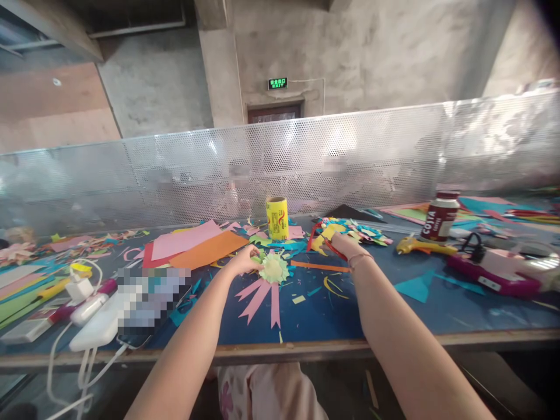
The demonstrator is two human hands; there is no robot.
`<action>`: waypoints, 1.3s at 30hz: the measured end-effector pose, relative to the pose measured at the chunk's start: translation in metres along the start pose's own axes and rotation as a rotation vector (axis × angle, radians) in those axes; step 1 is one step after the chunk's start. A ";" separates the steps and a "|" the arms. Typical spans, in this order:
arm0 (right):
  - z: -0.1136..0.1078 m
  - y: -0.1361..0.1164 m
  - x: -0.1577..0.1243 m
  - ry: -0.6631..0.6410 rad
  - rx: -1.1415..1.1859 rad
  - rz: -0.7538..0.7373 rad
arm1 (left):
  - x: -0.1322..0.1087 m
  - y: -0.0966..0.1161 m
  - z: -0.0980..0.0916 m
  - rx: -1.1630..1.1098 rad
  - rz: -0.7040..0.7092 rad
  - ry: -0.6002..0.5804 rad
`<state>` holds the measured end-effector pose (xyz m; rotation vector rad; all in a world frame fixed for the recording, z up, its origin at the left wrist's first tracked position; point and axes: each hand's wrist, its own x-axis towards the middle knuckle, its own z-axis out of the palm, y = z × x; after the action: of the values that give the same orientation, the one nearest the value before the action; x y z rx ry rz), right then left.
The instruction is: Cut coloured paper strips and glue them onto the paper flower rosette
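My left hand (245, 261) is closed at the left edge of a pale green paper rosette (273, 267), its fingers curled over the frilled rim. Three pink paper strips (258, 298) with notched ends fan out below the rosette on the blue tabletop. My right hand (345, 245) is at a heap of paper scraps (365, 229), next to yellow cut pieces. Its fingers look closed, and a red thing shows along its underside, too hidden to name. An orange paper strip (319, 266) lies between the rosette and my right wrist.
Behind the rosette stands a yellow roll (277, 219). Orange and pink sheets (210, 248) lie left, near a phone (151, 303) and white cables (90, 367). At right are a yellow glue gun (424, 247), a brown bottle (441, 217) and a purple power strip (494, 277). A perforated metal screen (188, 175) borders the back.
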<state>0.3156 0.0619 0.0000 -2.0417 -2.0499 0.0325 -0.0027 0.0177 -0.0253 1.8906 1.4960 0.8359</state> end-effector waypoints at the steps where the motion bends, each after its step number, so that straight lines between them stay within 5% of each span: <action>1: -0.001 -0.001 0.000 -0.014 -0.006 0.036 | 0.000 0.000 -0.001 -0.049 -0.019 -0.002; 10: -0.009 -0.006 -0.002 -0.011 -0.037 0.069 | -0.003 0.007 -0.007 -0.454 -0.001 0.071; 15: -0.012 -0.025 -0.008 -0.371 0.175 -0.293 | 0.000 0.008 -0.008 -0.615 -0.020 0.124; 26: -0.017 -0.041 -0.023 -0.573 0.110 -0.370 | 0.000 0.008 -0.007 -0.627 -0.070 0.077; 34: -0.013 -0.039 -0.021 -0.490 0.065 -0.389 | -0.004 0.011 -0.009 -0.583 -0.104 0.073; 39: -0.011 -0.040 -0.015 -0.208 0.348 -0.414 | -0.004 0.012 -0.010 -0.664 -0.076 0.055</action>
<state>0.2779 0.0449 0.0154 -1.4361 -2.3525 0.5059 -0.0036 0.0121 -0.0101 1.3179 1.1164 1.1769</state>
